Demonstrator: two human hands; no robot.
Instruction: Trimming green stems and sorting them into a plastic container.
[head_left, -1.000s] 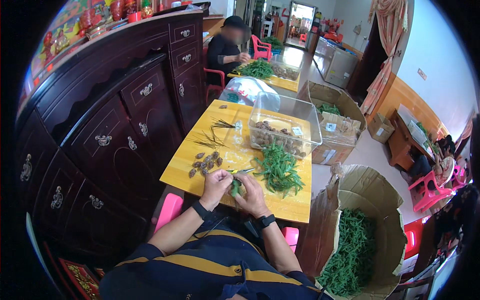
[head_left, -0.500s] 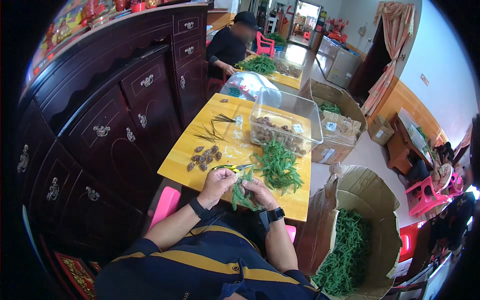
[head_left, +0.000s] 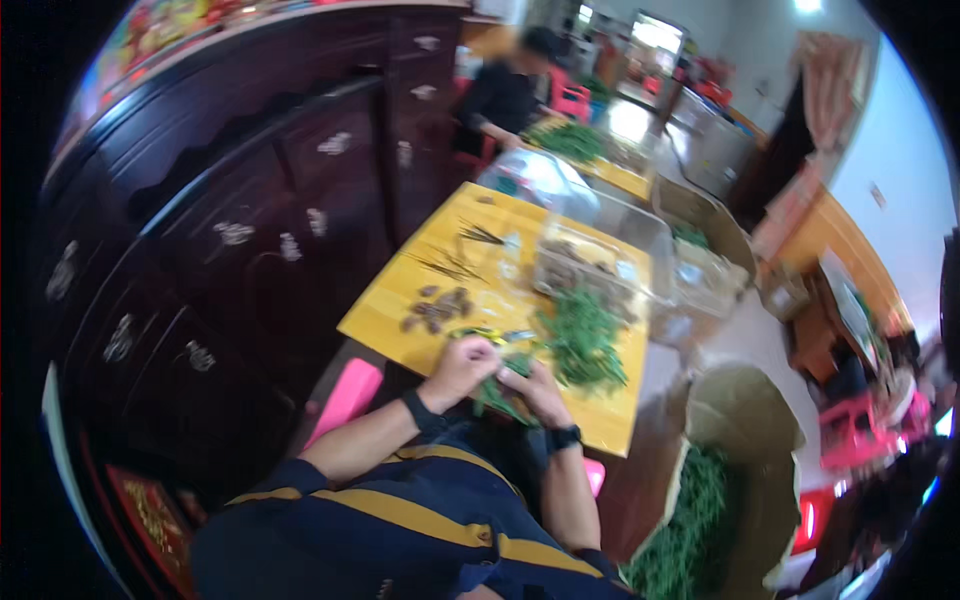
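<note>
Close together over the near edge of the yellow table point(head_left: 400, 315), my two hands work on a green artificial pine sprig point(head_left: 500, 395). My left hand point(head_left: 463, 370) has its fingers pinched at the sprig's upper part. My right hand point(head_left: 535, 390) is closed round the sprig from the other side. Motion blur hides whether a smaller piece sits between the fingertips. Just beyond my fingers lie yellow-and-black pliers point(head_left: 490, 335). Several brown pine cones point(head_left: 437, 308) are grouped to the left, and a heap of green sprigs point(head_left: 583, 340) lies to the right.
Dark wire stems point(head_left: 445, 262) and a clear bin point(head_left: 600, 250) of cones are on the table. A large carton point(head_left: 690, 520) of greenery stands at right, another carton point(head_left: 705, 245) behind. Dark cabinets point(head_left: 240, 230) line the left. A person point(head_left: 500, 100) sits at a further table.
The view has shifted, so the whole scene sits further right and is blurred. Both hands stay together on the sprig; the table things keep their places.
</note>
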